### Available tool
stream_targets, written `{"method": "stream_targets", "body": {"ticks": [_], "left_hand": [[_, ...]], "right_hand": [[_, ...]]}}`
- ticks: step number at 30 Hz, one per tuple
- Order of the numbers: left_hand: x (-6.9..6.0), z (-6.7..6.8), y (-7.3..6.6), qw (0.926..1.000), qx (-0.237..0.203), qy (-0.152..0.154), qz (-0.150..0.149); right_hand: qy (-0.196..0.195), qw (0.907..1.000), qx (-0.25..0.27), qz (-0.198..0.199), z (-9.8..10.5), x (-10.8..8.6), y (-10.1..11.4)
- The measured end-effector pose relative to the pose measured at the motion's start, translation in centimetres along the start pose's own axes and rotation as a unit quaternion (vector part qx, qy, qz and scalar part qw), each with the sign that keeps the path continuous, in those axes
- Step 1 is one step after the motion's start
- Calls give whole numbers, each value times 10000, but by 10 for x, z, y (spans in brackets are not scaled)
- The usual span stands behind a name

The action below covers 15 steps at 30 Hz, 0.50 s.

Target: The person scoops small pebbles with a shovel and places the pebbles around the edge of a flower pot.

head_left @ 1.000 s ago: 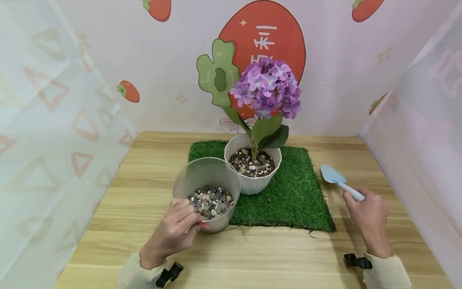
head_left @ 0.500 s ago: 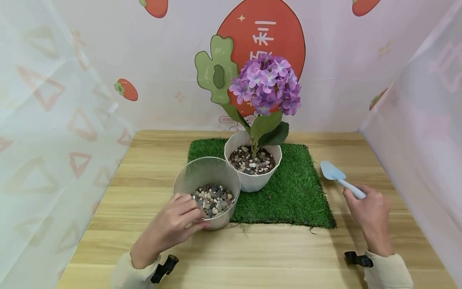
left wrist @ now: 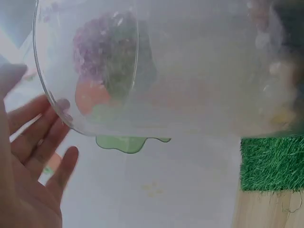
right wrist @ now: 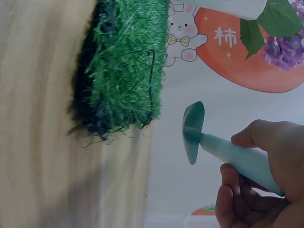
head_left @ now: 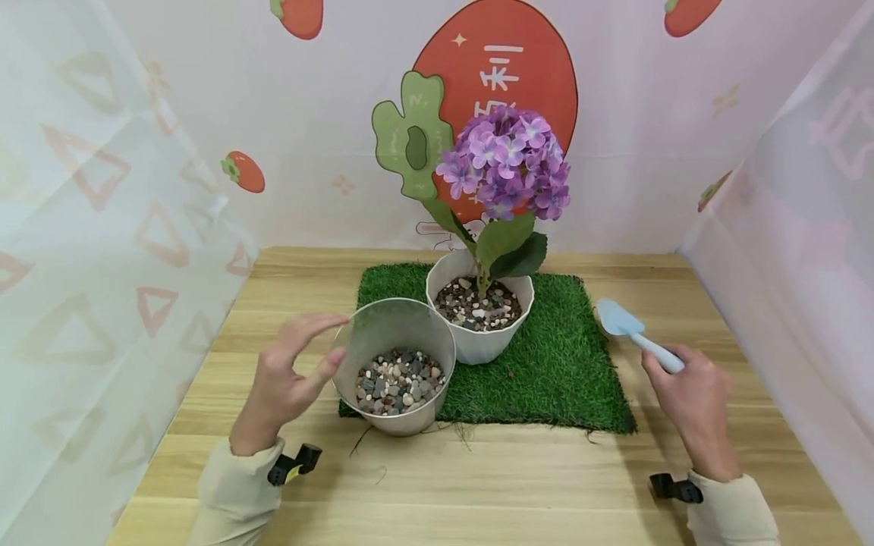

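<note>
A clear bucket (head_left: pixel 403 426) with mixed pebbles (head_left: pixel 398 383) inside stands at the front left of the flower pot. My left hand (head_left: pixel 283 379) is at its left rim with thumb and fingers spread; in the left wrist view the fingers of the hand (left wrist: pixel 38 152) lie beside the rim. My right hand (head_left: pixel 695 406) holds the handle of a light blue trowel (head_left: pixel 620 318), also seen in the right wrist view as the trowel (right wrist: pixel 237 159). The white pot (head_left: pixel 478 345) holds soil, pebbles and a purple flower (head_left: pixel 508 163).
A green grass mat (head_left: pixel 546 379) lies under the pot and reaches beneath the bucket, on a wooden table (head_left: pixel 519 485). Printed cloth (head_left: pixel 328 205) hangs behind and on both sides. Loose strands lie by the mat's front edge.
My left hand has let go of the bucket's front rim and moved left and up, its fingers spreading. The trowel has shifted slightly left and up with my right hand.
</note>
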<state>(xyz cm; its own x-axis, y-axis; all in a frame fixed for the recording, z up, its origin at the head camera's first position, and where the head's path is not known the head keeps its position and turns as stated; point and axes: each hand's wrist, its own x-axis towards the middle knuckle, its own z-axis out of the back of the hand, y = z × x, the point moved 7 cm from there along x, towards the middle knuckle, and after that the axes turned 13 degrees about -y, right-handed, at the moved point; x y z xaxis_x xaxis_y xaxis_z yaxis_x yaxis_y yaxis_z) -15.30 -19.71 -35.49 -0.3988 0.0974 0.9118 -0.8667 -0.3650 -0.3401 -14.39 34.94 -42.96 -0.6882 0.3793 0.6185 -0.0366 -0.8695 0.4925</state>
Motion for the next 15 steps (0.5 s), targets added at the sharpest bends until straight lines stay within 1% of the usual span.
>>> {"method": "stream_targets", "body": {"ticks": [2,4,6,8,10,12,15], "left_hand": [[1,1,11,9991,122,3,404],[1,-1,22,9959,260,150,854],[1,-5,32,9902,329,376,1308],[-1,-11,41,9827,353,640,1701],[-2,-17,48,9748,260,880,2034],[-4,-22,53,9671,81,1075,2306],[-6,-29,59,9554,-318,1270,2648]], "right_hand": [[-14,9999,35,145,0,3,4],[-11,9996,56,282,1,5,8],[-34,9991,95,401,2,7,13],[-98,9986,144,497,4,8,17],[-195,9979,198,582,6,11,22],[-256,9973,259,640,8,13,26],[-331,9960,344,757,11,17,33]]}}
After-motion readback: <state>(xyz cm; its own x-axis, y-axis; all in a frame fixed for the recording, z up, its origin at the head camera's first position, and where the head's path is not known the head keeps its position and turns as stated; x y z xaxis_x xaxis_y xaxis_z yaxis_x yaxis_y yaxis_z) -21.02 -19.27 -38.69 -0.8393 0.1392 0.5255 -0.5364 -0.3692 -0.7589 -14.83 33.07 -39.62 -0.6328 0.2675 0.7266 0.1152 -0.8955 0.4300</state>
